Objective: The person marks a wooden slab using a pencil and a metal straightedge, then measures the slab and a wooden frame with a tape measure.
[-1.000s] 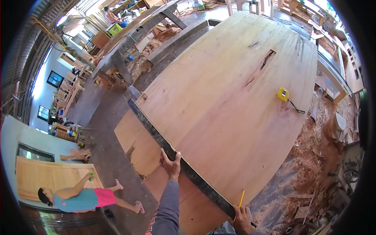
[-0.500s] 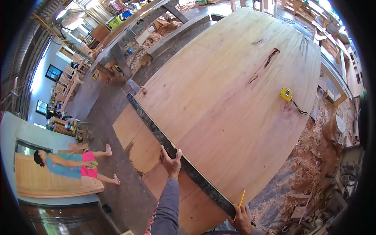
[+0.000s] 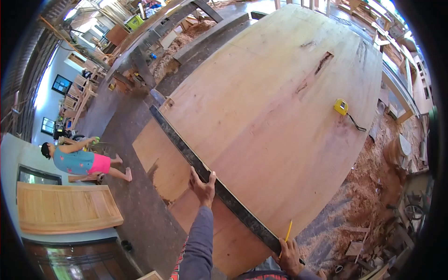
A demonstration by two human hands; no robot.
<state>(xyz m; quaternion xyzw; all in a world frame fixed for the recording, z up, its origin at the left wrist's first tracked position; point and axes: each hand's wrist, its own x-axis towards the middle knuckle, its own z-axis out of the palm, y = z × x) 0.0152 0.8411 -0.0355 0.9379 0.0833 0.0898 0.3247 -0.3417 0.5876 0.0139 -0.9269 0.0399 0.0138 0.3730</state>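
Note:
A long black straightedge (image 3: pixel 181 145) lies across a large plywood sheet (image 3: pixel 261 116), running from its far left edge to the near edge by my body. My left hand (image 3: pixel 204 190) grips the straightedge near its middle, thumb on one side and fingers on the other. At the near end, my right hand (image 3: pixel 290 258) holds a yellow pencil (image 3: pixel 289 229), its tip pointing away from me, and rests against the straightedge. A yellow tape measure (image 3: pixel 341 107) sits on the right part of the sheet, its dark strap trailing. A dark split (image 3: pixel 323 63) marks the far surface.
Wood shavings (image 3: pixel 345 210) cover the floor at right, near a round wooden block (image 3: pixel 397 151) and offcuts. On the left, a person (image 3: pixel 79 160) in pink shorts walks by a wooden door panel (image 3: pixel 70 207). A wooden workbench (image 3: pixel 140 65) stands at the upper left.
The person at left has walked on, turning away and raising an arm with a green item. My view has shifted slightly; both hands keep their places on the straightedge.

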